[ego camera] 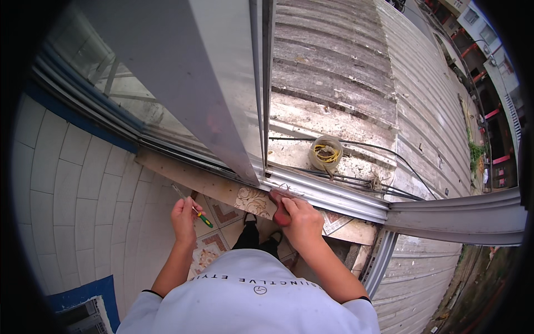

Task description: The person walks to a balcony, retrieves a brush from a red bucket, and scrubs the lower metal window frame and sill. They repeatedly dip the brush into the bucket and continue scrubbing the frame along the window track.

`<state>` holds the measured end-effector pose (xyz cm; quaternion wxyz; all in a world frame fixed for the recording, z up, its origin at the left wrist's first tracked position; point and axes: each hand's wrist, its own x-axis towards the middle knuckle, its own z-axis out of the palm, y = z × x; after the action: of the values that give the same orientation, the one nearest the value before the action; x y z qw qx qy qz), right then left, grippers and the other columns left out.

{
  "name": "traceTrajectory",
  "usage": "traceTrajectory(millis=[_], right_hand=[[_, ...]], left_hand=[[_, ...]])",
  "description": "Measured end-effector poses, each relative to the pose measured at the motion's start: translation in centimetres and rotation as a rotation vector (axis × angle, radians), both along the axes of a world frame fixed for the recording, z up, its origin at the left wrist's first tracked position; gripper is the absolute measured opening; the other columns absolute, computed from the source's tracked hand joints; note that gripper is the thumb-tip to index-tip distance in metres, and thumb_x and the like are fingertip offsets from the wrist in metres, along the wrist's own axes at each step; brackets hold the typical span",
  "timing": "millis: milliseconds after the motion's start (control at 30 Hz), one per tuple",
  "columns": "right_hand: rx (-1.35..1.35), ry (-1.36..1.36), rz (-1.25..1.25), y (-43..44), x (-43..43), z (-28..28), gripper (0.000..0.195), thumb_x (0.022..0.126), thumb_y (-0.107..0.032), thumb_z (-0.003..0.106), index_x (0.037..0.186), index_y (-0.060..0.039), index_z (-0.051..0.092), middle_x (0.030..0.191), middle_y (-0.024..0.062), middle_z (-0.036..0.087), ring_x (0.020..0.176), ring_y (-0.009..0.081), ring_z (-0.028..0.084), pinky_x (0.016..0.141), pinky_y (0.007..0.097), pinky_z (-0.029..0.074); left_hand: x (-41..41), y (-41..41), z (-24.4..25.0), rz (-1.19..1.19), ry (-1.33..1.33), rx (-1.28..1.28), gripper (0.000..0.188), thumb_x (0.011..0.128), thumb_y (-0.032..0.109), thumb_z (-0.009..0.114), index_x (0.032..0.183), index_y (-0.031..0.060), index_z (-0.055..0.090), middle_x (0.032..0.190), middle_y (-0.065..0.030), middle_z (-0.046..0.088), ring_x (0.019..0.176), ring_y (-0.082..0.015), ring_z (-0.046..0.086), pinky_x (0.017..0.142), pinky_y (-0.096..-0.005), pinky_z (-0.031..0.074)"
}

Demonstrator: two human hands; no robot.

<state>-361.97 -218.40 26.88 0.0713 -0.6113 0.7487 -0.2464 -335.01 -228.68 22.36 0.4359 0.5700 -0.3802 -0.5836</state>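
My left hand [183,217] grips a slim tool, apparently a screwdriver [205,220], above the tiled floor. Its green and yellow handle points down to the right, and its pale shaft sticks out past my fingers at the upper left. In my right hand [303,219] is a red-handled brush [282,216]. The brush head lies at the aluminium sliding-window track [329,193], close to the lower corner of the window sash [233,137]. My palm and fingers hide part of the handle, and the bristles are only partly visible.
Beneath the track runs a tiled sill [252,201]. Outside, a plastic tub [326,153] holding yellow cord stands on a corrugated roof [333,75], beside black cables [354,180]. An aluminium frame [454,217] extends right. A white-tiled wall [79,196] rises at left.
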Motion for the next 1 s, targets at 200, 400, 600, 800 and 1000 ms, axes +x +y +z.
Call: traceTrajectory(millis=[200,400,600,800,1000], right_hand=[[0.001,-0.068,-0.045,1.0,-3.1,1.7,0.034,0.063,0.0,0.065,0.095,-0.0118,0.067,0.087,0.0076,0.067,0.079,0.0275,0.064,0.065,0.0359,0.052],[0.018,-0.195,-0.086,-0.9,-6.8,2.4,0.023,0.073,-0.01,0.068,0.095,-0.0137,0.07,0.081,0.0119,0.067,0.074,0.0303,0.064,0.064,0.0386,0.051],[0.443,-0.08,0.041,-7.1,-7.8,3.3,0.017,0.07,-0.018,0.07,0.084,-0.0097,0.071,0.075,0.0175,0.065,0.074,0.0351,0.063,0.064,0.0434,0.049],[0.574,-0.358,0.102,-11.4,-8.2,2.0,0.022,0.07,-0.023,0.073,0.075,-0.0034,0.067,0.077,0.0204,0.065,0.077,0.0382,0.062,0.07,0.0435,0.049],[0.452,-0.236,0.211,-10.6,-7.8,1.5,0.028,0.069,-0.025,0.075,0.066,0.0003,0.063,0.067,0.0213,0.061,0.069,0.038,0.061,0.063,0.0439,0.048]], left_hand=[[0.1,0.0,-0.5,0.027,-0.002,0.003,0.024,0.095,0.023,0.051,0.077,0.0065,0.051,0.069,-0.0063,0.058,0.056,-0.0151,0.057,0.054,-0.0245,0.046],[0.0,-0.2,-0.4,0.035,-0.027,0.018,0.025,0.095,0.022,0.051,0.077,0.0053,0.051,0.069,-0.0058,0.058,0.057,-0.0139,0.057,0.056,-0.0256,0.047],[-0.2,-1.0,0.1,0.033,-0.044,0.016,0.024,0.095,0.021,0.05,0.076,0.0062,0.05,0.07,-0.0059,0.058,0.057,-0.0138,0.057,0.056,-0.0253,0.047],[0.2,-1.6,0.2,0.061,-0.102,0.019,0.024,0.095,0.022,0.052,0.078,0.0054,0.05,0.071,-0.0068,0.058,0.058,-0.0151,0.058,0.057,-0.0262,0.049],[-0.5,-1.9,0.2,0.071,-0.15,0.019,0.022,0.094,0.024,0.052,0.08,0.0075,0.051,0.07,-0.0055,0.057,0.058,-0.0146,0.056,0.058,-0.0265,0.049]])
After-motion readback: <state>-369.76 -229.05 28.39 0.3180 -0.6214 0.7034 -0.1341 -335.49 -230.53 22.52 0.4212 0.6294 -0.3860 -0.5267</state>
